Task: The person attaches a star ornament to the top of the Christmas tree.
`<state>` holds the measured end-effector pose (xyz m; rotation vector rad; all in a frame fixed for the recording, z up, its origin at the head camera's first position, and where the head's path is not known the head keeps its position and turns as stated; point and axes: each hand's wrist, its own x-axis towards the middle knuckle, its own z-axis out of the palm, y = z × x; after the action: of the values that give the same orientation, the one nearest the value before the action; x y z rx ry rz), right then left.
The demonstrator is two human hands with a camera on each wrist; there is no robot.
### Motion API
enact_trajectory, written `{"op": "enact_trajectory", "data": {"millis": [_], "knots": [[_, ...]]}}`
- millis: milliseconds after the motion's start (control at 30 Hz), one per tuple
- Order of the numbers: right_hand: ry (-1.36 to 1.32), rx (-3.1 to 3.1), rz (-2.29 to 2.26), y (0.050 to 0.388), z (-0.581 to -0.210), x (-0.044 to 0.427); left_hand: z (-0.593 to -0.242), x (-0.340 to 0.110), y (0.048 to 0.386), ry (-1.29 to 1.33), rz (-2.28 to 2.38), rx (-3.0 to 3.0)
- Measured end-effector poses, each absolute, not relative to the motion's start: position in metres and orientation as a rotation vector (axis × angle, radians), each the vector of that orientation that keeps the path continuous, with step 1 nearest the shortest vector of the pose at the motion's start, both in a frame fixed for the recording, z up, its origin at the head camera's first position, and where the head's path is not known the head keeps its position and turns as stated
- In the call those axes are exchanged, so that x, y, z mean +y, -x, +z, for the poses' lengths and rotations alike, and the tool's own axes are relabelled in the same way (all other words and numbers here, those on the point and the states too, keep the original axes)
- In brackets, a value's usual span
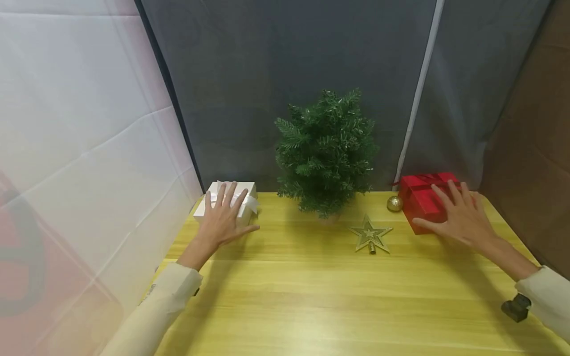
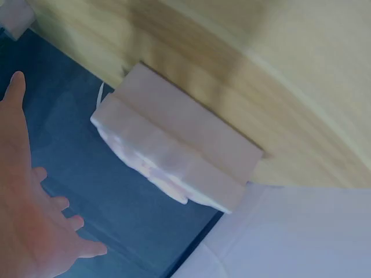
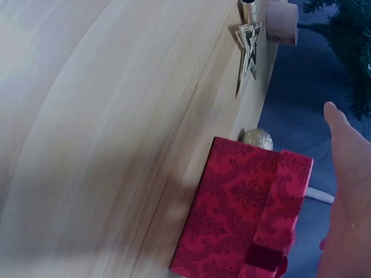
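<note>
Fingers spread, my left hand [image 1: 219,221] is over the front of a white box with a white ribbon [image 1: 247,190]. The left wrist view shows a gap between that hand [image 2: 35,214] and the box [image 2: 179,124]. My right hand [image 1: 467,220], also spread, is over the right part of a red patterned box [image 1: 418,200] with a dark red ribbon. In the right wrist view the hand [image 3: 351,202] stands apart from the red box [image 3: 232,202]. Neither hand holds anything.
A small green tree [image 1: 327,148] stands at the back middle of the wooden table [image 1: 311,296]. A gold star [image 1: 369,235] lies in front of it to the right, and a gold ball [image 1: 394,203] sits beside the red box. Fabric walls enclose the back and sides.
</note>
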<state>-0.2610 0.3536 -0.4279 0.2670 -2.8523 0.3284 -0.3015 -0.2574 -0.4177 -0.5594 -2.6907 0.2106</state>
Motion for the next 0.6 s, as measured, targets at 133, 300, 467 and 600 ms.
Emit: {"op": "enact_trajectory", "data": {"millis": [133, 300, 467, 600], "knots": [[-0.309, -2.855, 0.335, 0.259, -0.428, 0.347, -0.405, -0.256, 0.303, 0.575, 0.224, -2.683], [-0.333, -2.862, 0.328, 0.257, -0.428, 0.337, -0.386, -0.253, 0.307, 0.595, 0.266, -2.667], [-0.35, -2.884, 0.36, 0.257, -0.429, 0.327, -0.365, -0.249, 0.312, 0.618, 0.302, -2.62], [-0.368, -2.916, 0.38, 0.256, -0.43, 0.316, -0.346, -0.243, 0.314, 0.651, 0.299, -2.592]]}}
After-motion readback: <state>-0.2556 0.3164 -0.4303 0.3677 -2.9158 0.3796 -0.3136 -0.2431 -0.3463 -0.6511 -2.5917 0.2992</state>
